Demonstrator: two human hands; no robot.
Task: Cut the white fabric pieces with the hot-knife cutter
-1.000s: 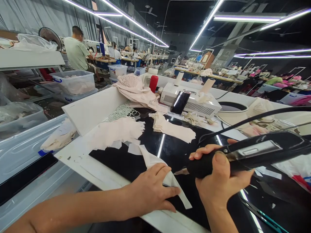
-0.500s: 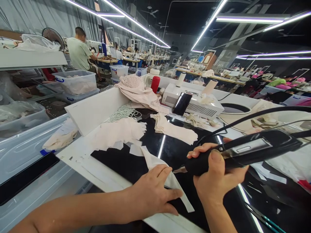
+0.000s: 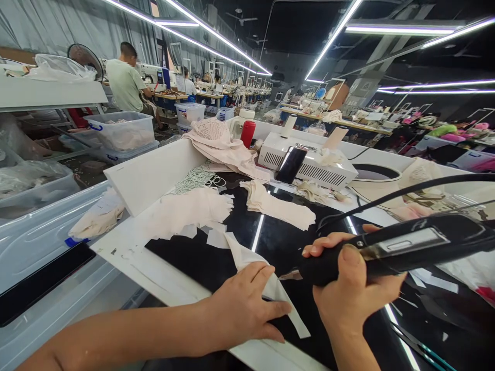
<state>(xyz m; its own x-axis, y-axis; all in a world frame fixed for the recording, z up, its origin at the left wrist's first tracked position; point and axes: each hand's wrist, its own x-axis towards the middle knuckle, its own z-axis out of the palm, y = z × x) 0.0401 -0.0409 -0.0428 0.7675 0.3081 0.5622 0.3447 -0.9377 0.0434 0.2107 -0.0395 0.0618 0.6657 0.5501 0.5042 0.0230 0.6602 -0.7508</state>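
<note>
My left hand (image 3: 247,304) lies open over a long pale fabric strip (image 3: 297,318), fingers spread and pressing it to the black glossy tabletop (image 3: 185,257). Gripped in my right hand (image 3: 353,288) is a black corded hand tool (image 3: 425,247) with a metal plate on its side; its exact kind I cannot tell. Its flat metal tip (image 3: 291,274) points left at the strip's right edge, close to my left fingertips. Part of the strip is hidden under my left hand. Beyond it are a spread of cream fabric pieces (image 3: 189,210) and a stack of similar pieces (image 3: 278,205).
A white vented box (image 3: 309,159) stands at the back with a phone (image 3: 292,164) leaning on it. A red cylinder (image 3: 247,134) and green cord (image 3: 199,179) are nearby. Scissors (image 3: 419,346) lie at the lower right. The tool's black cable (image 3: 410,193) arches above the table.
My right hand and the tool have shifted slightly right and down, drawing the tip a little to the right. My left hand and the strip have stayed in place.
</note>
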